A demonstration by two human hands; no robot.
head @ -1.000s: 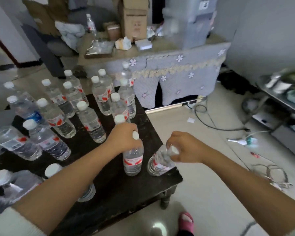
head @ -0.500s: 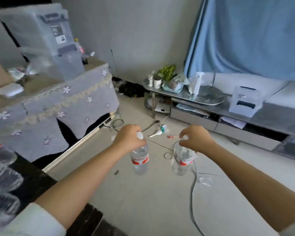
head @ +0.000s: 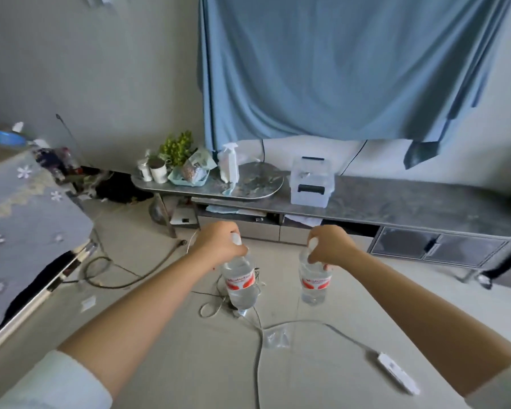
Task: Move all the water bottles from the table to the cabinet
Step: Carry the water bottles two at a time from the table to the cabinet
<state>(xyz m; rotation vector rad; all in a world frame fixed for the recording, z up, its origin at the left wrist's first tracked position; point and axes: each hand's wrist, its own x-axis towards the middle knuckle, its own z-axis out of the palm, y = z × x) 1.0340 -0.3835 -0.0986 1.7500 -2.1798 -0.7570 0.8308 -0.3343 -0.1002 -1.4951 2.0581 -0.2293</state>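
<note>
My left hand (head: pixel 219 245) grips the neck of a clear water bottle (head: pixel 240 286) with a red-and-white label, which hangs upright above the floor. In my right hand (head: pixel 329 246) a second, matching water bottle (head: pixel 314 286) hangs by its neck, a little to the right. Both white caps peek out between my fingers. Ahead stands the low grey cabinet (head: pixel 396 208) along the wall, its marbled top running to the right. The black table with the other bottles is out of view.
White cables (head: pixel 258 340) and a power adapter (head: pixel 397 371) lie on the floor below the bottles. On the cabinet top are a clear plastic box (head: pixel 311 184), a spray bottle (head: pixel 229 166), cups and a plant (head: pixel 177 149). A cloth-covered table (head: pixel 21 208) is at the left.
Both bottles were lifted off the black table. The view swung right, away from that table, and the low cabinet now lies straight ahead and closer.
</note>
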